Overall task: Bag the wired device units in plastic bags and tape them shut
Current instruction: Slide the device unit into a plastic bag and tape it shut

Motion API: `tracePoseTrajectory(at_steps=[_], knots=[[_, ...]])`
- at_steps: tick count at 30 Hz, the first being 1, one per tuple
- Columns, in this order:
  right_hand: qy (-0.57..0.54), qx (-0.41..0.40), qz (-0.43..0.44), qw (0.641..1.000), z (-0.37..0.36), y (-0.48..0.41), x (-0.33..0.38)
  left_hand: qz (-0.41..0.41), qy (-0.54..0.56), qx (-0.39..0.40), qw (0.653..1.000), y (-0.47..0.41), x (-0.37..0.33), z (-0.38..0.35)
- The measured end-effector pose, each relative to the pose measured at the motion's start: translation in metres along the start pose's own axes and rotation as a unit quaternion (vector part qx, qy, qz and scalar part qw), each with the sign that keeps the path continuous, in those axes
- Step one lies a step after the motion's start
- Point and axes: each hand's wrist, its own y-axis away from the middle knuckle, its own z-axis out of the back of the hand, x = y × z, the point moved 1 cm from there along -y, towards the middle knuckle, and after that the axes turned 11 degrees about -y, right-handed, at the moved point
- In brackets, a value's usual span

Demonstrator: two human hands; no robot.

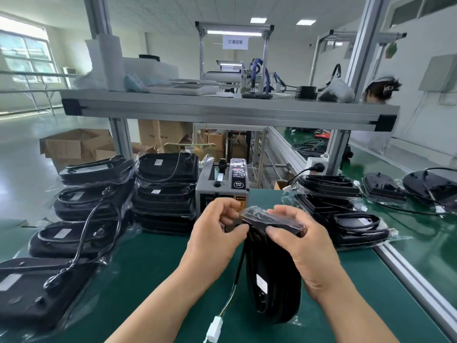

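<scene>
bagged unit (272, 280) upright before tape dispenser (222, 186) | my left hand (217, 233), right hand (296, 233) pinch its top | left nearer dispenser

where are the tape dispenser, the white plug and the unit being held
tape dispenser (217, 193), head view, grey front panel
white plug (214, 329), head view, middle of its housing
held unit (272, 280), head view, black lower body

bright ceiling panels (258, 20) and window (24, 55) daylight; wide-angle bending at edges, slight overall softness.
</scene>
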Motion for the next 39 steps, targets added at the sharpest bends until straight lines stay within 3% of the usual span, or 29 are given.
tracePoseTrajectory(at_steps=[6, 14, 16, 18, 20, 21, 23, 25, 28, 31, 39], knots=[[0.055, -0.042, 0.044, 0.997, 0.001, 0.007, 0.002, -0.156, -0.109, 0.083, 0.978, -0.014, -0.015, 0.015], [0.139, 0.048, 0.083, 0.986, -0.014, 0.031, 0.015, -0.288, -0.165, 0.043, 0.942, -0.039, -0.057, 0.023], [0.14, 0.029, 0.114, 0.983, -0.015, 0.034, 0.013, -0.294, -0.151, 0.053, 0.942, -0.04, -0.059, 0.019], [0.106, -0.015, 0.128, 0.986, -0.014, 0.035, 0.012, -0.219, -0.084, 0.034, 0.971, -0.043, -0.049, 0.02], [0.07, -0.05, 0.105, 0.991, -0.011, 0.035, 0.008, -0.049, -0.001, -0.045, 0.998, -0.052, -0.024, 0.025], [0.053, -0.063, 0.092, 0.992, -0.009, 0.035, 0.006, 0.06, 0.051, -0.08, 0.994, -0.058, -0.008, 0.027], [0.032, -0.077, 0.085, 0.993, -0.01, 0.038, 0.007, 0.263, 0.15, -0.088, 0.949, -0.066, 0.026, 0.023], [0.023, -0.087, 0.098, 0.991, -0.013, 0.038, 0.007, 0.378, 0.206, -0.046, 0.901, -0.068, 0.052, 0.011], [0.018, -0.084, 0.109, 0.99, -0.015, 0.039, 0.005, 0.443, 0.241, -0.008, 0.863, -0.07, 0.071, -0.006], [0.007, -0.076, 0.1, 0.992, -0.016, 0.04, 0.005, 0.462, 0.253, -0.005, 0.85, -0.08, 0.073, -0.014], [-0.002, -0.08, 0.11, 0.991, -0.022, 0.045, 0.008, 0.48, 0.292, -0.068, 0.824, -0.097, 0.064, -0.028]])
